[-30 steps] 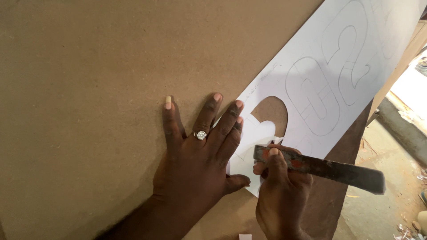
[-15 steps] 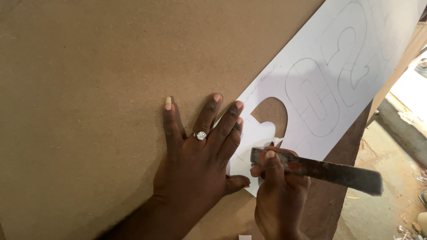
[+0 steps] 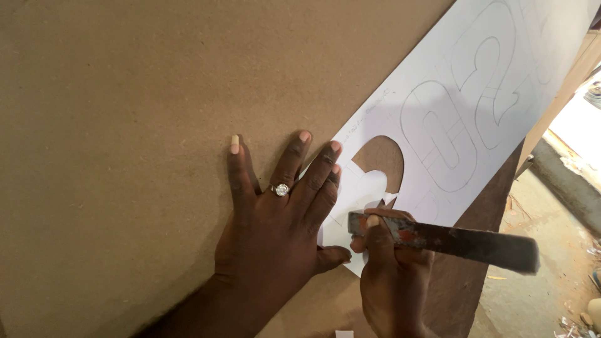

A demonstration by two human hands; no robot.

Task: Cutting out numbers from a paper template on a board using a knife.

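A long white paper sheet [image 3: 476,94] with pencilled numeral outlines lies on a large brown board [image 3: 138,112]. One numeral near its lower end is partly cut away, showing the board through the hole. My left hand [image 3: 282,219], wearing a ring, presses flat on the board with fingertips holding down the paper's lower end. My right hand [image 3: 388,275] grips a flat, rusty metal blade [image 3: 451,241] whose tip sits at the cut edge of the paper, the rest sticking out to the right.
The board's right edge drops off to a dusty floor [image 3: 538,275] with scraps and debris. A concrete ledge [image 3: 563,181] runs along the far right. A small white paper scrap [image 3: 344,333] lies at the bottom edge.
My right hand and the blade have shifted slightly down and left along the cut. My left hand stays in place on the paper.
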